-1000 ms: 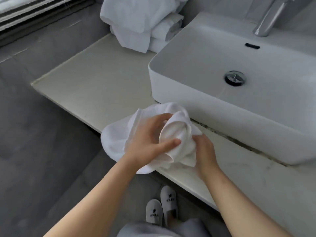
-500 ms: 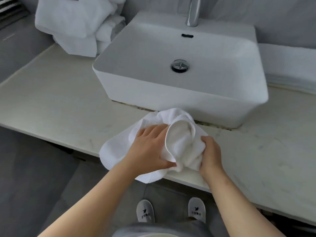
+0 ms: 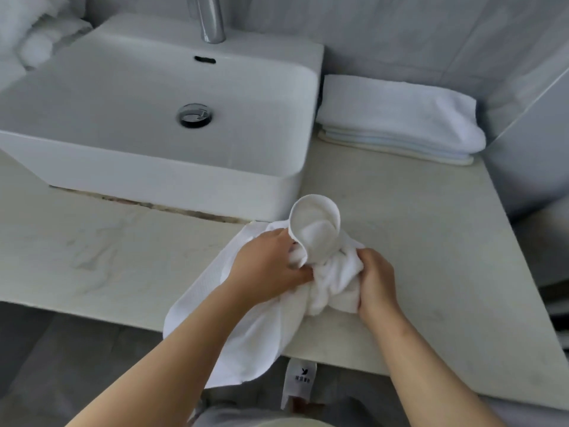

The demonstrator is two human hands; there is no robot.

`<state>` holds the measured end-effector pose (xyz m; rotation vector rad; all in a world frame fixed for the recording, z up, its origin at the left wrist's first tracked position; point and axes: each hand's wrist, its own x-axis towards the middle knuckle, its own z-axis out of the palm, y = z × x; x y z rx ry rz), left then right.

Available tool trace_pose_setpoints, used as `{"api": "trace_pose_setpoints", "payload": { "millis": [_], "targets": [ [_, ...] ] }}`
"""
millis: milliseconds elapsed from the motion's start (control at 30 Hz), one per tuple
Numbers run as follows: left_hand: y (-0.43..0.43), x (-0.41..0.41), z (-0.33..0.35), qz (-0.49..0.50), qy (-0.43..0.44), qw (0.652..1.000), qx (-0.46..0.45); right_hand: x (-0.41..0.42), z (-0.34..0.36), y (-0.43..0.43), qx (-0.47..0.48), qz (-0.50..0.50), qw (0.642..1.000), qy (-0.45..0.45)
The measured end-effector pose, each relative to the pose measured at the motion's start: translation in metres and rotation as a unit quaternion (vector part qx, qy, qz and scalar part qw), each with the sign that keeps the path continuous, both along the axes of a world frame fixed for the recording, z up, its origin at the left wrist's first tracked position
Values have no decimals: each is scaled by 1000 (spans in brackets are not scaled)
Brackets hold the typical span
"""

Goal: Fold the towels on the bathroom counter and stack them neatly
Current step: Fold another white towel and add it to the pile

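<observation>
The white sink (image 3: 154, 180) takes up most of the back of the desk (image 3: 92, 257), with the chrome faucet (image 3: 211, 20) behind it and the drain plug (image 3: 195, 115) in the bowl. Its front right corner sits just behind the towel you're working, so that sink wall is what's in your way on the far side. To the right of the sink, against the wall, there's a neat folded stack of towels (image 3: 400, 118), well apart from your hands. Up in the far left corner you can make out a blurry white heap of towels (image 3: 34, 35) beside the sink. Below the desk edge, 1 white slipper (image 3: 300, 380) with a small dark logo shows.

The towel (image 3: 246, 328) is bunched up near the front edge of the desk, right in front of the sink's corner. Its left part drapes off the edge toward you, and a rounded loop of hem sticks up between your 2 hands.

Your left hand (image 3: 268, 266) comes in from the lower left, back of the hand up. Its fingers are curled into the wad and the thumb digs into the cloth, so that grip is clamped on the towel. Your right hand (image 3: 377, 282) reaches in from the lower right, knuckles up, its grip pinching the right side of the bunch. Both bare forearms angle in toward each other.
</observation>
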<state>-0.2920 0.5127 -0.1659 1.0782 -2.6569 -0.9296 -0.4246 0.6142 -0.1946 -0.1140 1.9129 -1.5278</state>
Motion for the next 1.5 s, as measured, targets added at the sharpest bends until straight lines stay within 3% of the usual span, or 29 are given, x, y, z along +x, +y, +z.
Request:
{"api": "trace_pose_setpoints", "payload": {
  "millis": [233,400,633,900,933,1000,1033,1067,1233,1500],
  "targets": [
    [28,-61,3,160,21,984,78,-48,-2,18,-41,-23,988,144],
    [26,-94,3,227,143,943,196,-60,-6,28,-77,75,970,218],
    [25,-134,-5,286,278,865,305,-81,1,44,-27,267,926,265],
    [14,-161,1,157,281,844,430,-108,-3,42,54,224,944,238],
    [12,-161,-1,139,261,873,388,-110,-2,39,58,219,945,237],
    [9,-159,-8,60,95,981,158,-114,-1,32,73,212,947,229],
    [10,-157,-11,28,9,999,30,-116,0,29,79,209,948,228],
    [12,-155,-13,11,-36,999,-38,-116,0,26,83,208,947,231],
    [6,-147,-19,7,-15,1000,-23,-118,0,20,104,206,941,250],
    [15,-141,-19,74,56,992,-83,-113,-7,19,167,205,920,288]
  ]
}}
